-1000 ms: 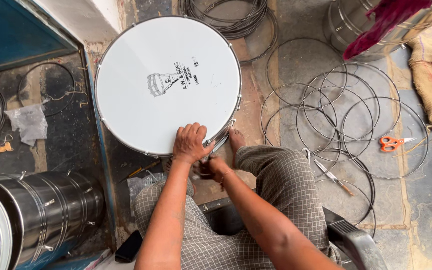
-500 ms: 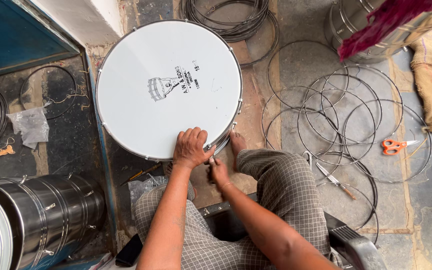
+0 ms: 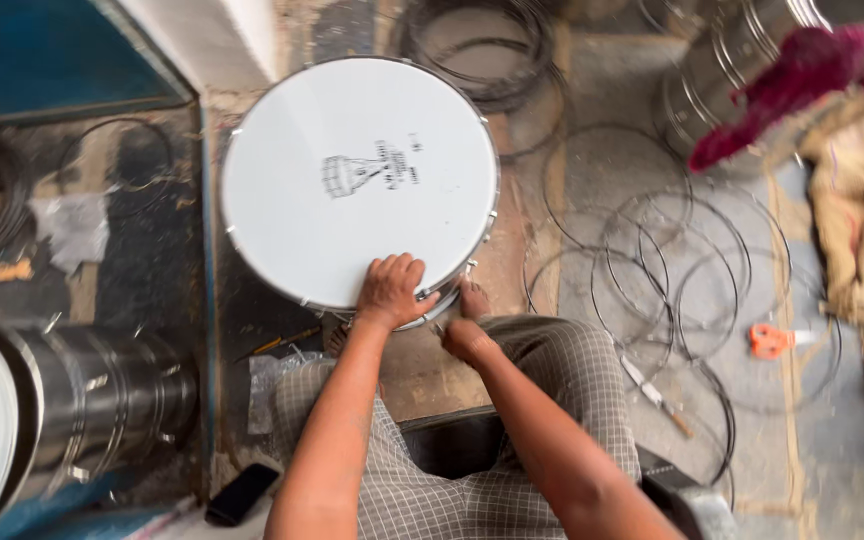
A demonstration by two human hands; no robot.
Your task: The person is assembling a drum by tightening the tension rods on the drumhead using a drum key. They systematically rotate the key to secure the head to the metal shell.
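Observation:
A round drum (image 3: 352, 170) with a white skin and a metal rim stands on the floor in front of me. My left hand (image 3: 392, 290) lies flat on the near edge of the skin, fingers spread. Just to the right, my right hand (image 3: 464, 338) is closed at the drum's rim near a tension lug; a small tool seems to be in it but blur hides it. My bare foot (image 3: 473, 297) rests against the drum beside that hand.
Several thin metal hoops (image 3: 652, 260) lie on the floor to the right, with orange scissors (image 3: 774, 340) and a knife-like tool (image 3: 655, 395). A steel drum shell (image 3: 82, 400) lies at the left. A dark phone (image 3: 240, 494) sits near my knee. Cloth (image 3: 862, 200) is piled at the far right.
The view has shifted, so the drum sits more central. My left hand stays on the skin's edge; my right hand has moved slightly along the rim.

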